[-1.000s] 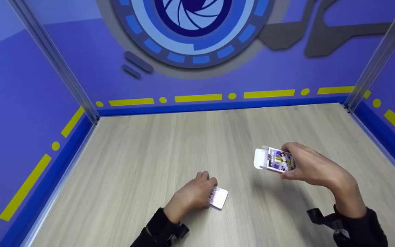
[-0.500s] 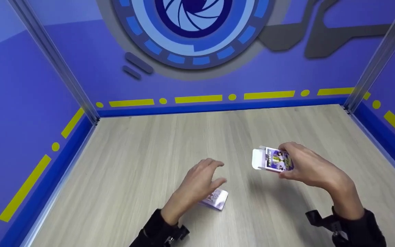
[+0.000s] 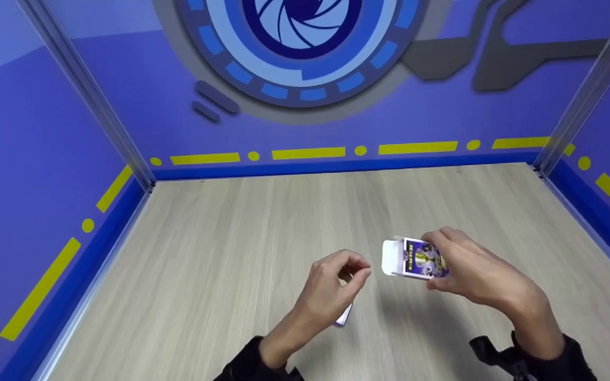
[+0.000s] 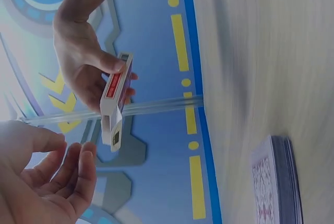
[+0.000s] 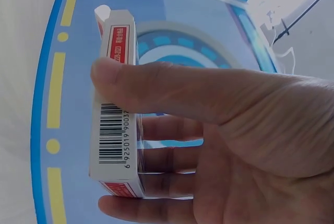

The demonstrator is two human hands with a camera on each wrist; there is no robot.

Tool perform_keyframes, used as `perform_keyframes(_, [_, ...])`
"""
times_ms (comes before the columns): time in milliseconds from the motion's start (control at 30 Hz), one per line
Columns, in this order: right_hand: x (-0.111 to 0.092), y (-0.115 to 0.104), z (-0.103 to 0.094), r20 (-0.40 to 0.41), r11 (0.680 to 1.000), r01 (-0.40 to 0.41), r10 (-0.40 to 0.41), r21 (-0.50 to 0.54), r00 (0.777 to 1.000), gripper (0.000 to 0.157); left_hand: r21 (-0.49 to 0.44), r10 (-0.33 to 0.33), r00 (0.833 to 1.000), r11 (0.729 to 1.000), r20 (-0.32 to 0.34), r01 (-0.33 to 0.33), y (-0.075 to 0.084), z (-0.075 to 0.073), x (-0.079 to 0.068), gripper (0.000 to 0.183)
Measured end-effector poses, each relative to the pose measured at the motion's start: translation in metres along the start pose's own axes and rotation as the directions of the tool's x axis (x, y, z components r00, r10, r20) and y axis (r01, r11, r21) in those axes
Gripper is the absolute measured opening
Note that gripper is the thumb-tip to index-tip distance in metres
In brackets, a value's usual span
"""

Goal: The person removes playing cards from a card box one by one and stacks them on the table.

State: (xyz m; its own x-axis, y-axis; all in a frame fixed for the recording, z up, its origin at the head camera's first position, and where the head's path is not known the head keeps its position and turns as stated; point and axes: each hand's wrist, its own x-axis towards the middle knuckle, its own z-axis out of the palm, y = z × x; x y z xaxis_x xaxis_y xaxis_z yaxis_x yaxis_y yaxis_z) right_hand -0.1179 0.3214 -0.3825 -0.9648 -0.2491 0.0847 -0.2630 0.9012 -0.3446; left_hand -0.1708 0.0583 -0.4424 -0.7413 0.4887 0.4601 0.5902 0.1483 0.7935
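My right hand [image 3: 477,267] holds a small playing-card box [image 3: 421,259] above the table. The thumb presses one narrow side, where a barcode [image 5: 112,135] shows in the right wrist view. The box's open end, with its white flap [image 3: 390,257] out, faces left toward my left hand [image 3: 331,286]. That hand hovers just short of the flap, fingers loosely bent, with nothing between thumb and fingers. Below it a deck of cards [image 4: 269,185] lies on the table; in the head view the hand covers most of the deck, leaving one white corner [image 3: 343,316].
The wood-grain table [image 3: 220,243] is bounded by a blue-purple back wall [image 3: 305,132] and two side walls. Metal posts [image 3: 109,116] stand in the corners. Black bands [image 3: 257,362] with camera mounts are on both wrists.
My left hand has left the deck, spread, then risen and moved right toward the box, its fingers drawing closer together. The right hand and box have shifted slightly left and nearer.
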Motion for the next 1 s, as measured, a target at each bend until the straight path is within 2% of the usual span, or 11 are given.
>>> perform_keyframes(167, [-0.002,-0.010,0.002,-0.012,0.998,0.064,-0.064,-0.030,0.998,0.068,-0.068,-0.008,0.999,0.998,0.038,0.010,0.008,0.004,-0.003,0.004])
perform_keyframes(333, [-0.004,-0.018,0.005,-0.035,0.991,0.123,-0.125,-0.051,0.992,0.068,-0.077,0.004,0.999,0.997,0.051,0.000,0.012,0.007,-0.006,0.008])
perform_keyframes(500, [-0.005,-0.027,0.008,-0.027,0.989,0.132,-0.134,-0.061,0.991,0.071,-0.123,-0.078,0.995,0.989,0.058,0.084,0.012,0.008,-0.006,0.011])
perform_keyframes(633, [-0.005,-0.034,0.011,-0.015,0.987,0.139,-0.141,-0.075,0.990,0.072,-0.164,-0.162,0.984,0.971,0.071,0.172,0.013,0.006,-0.006,0.015])
perform_keyframes(767, [-0.005,-0.040,0.014,-0.025,0.979,0.180,-0.183,-0.092,0.983,0.072,-0.171,-0.222,0.972,0.958,0.078,0.232,0.015,0.002,-0.006,0.019])
perform_keyframes(867, [-0.005,-0.043,0.015,-0.043,0.969,0.219,-0.225,-0.110,0.973,0.074,-0.172,-0.239,0.967,0.953,0.086,0.251,0.016,0.000,-0.007,0.021])
perform_keyframes(1000, [-0.007,-0.047,0.016,-0.057,0.960,0.249,-0.258,-0.129,0.965,0.075,-0.179,-0.232,0.968,0.952,0.101,0.247,0.016,0.000,-0.008,0.025])
